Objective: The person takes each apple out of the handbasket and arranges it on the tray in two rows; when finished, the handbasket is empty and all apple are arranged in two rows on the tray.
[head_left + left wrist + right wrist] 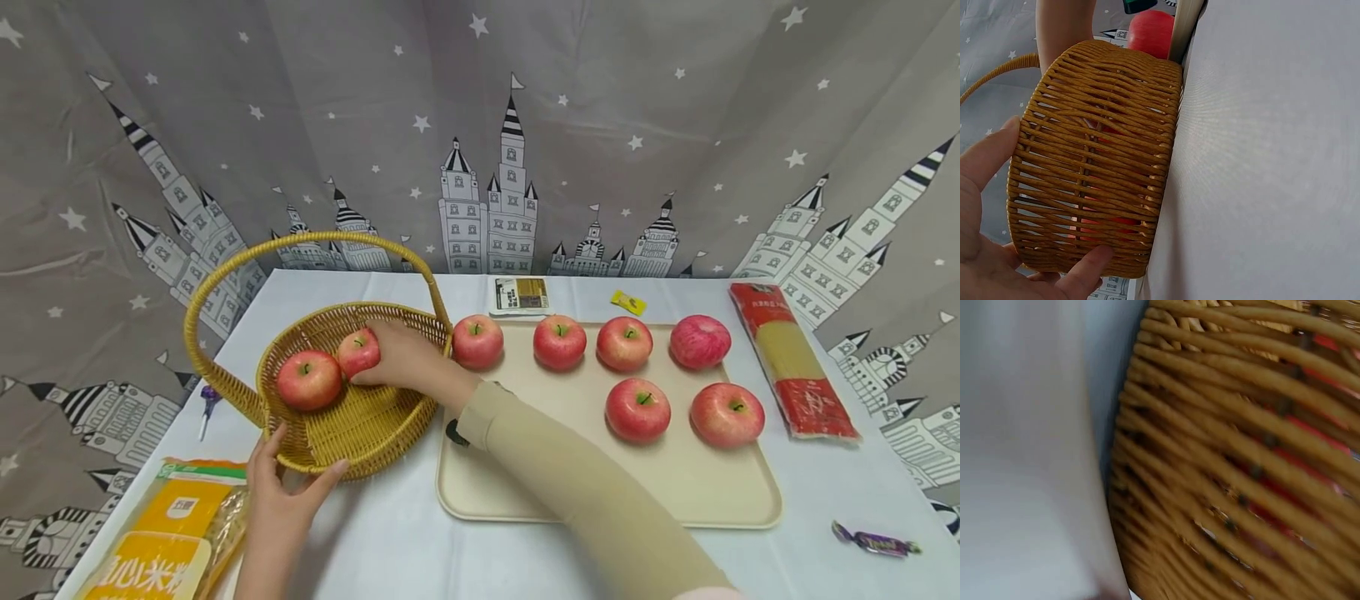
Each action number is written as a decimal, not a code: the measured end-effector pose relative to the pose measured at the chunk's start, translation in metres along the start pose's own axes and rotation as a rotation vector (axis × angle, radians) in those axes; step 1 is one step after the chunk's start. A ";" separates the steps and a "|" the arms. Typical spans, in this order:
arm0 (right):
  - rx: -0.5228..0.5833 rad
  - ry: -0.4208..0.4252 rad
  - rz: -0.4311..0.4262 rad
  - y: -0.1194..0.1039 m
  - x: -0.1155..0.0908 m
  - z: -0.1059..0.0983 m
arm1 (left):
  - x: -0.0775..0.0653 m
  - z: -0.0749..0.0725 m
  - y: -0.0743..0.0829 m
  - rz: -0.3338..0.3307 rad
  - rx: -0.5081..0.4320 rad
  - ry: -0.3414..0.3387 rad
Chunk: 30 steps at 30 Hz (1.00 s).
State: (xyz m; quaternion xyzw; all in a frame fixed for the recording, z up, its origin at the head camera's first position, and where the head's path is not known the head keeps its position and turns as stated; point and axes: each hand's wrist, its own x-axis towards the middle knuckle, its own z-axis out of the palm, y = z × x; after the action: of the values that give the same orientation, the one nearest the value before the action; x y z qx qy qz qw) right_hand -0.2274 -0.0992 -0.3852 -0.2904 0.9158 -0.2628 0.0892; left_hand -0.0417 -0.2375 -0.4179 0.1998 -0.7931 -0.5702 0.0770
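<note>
A yellow-brown wicker basket [367, 454] with a tall handle stands at the left of the table. At its near side my left hand [288, 500] holds the rim; the left wrist view shows thumb and fingers spread along the woven wall [1091, 156]. Inside, my right hand [401, 354] grips a red apple [358, 354], right beside another apple [309, 380]. Woven strands of the basket [1229, 456] fill much of the right wrist view, where the right fingers are hidden.
Several apples sit on a beige tray [525, 475], one apple [477, 342] at its left corner by the basket. Around lie a red noodle packet [795, 358], a yellow food bag [165, 533], a lollipop [208, 404], a purple candy [876, 542], a yellow candy [628, 302] and a small packet [520, 295].
</note>
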 end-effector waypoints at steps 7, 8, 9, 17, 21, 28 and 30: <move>-0.011 -0.008 0.054 -0.006 0.012 0.009 | -0.001 -0.001 -0.001 0.002 -0.008 0.004; -0.015 0.006 0.046 -0.006 0.011 0.009 | 0.000 -0.001 -0.001 0.008 -0.006 0.003; -0.014 0.020 0.035 -0.006 0.010 0.008 | 0.000 -0.001 -0.001 0.011 -0.007 0.003; 0.104 0.136 -0.095 0.002 -0.033 -0.019 | -0.001 0.000 -0.001 0.024 -0.020 0.007; 0.160 0.154 -0.101 0.010 -0.067 -0.042 | 0.000 -0.001 -0.002 0.025 -0.014 0.004; 0.295 0.219 -0.055 0.050 -0.131 -0.073 | -0.002 -0.002 -0.003 0.035 -0.019 -0.001; 0.276 0.224 -0.028 0.064 -0.145 -0.078 | -0.002 -0.001 -0.003 0.044 -0.019 0.000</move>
State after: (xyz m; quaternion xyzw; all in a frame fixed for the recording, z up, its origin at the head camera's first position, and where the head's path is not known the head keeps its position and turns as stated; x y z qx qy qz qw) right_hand -0.1646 0.0624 -0.3518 -0.2568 0.8712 -0.4178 0.0217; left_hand -0.0389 -0.2384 -0.4197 0.1814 -0.7920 -0.5757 0.0915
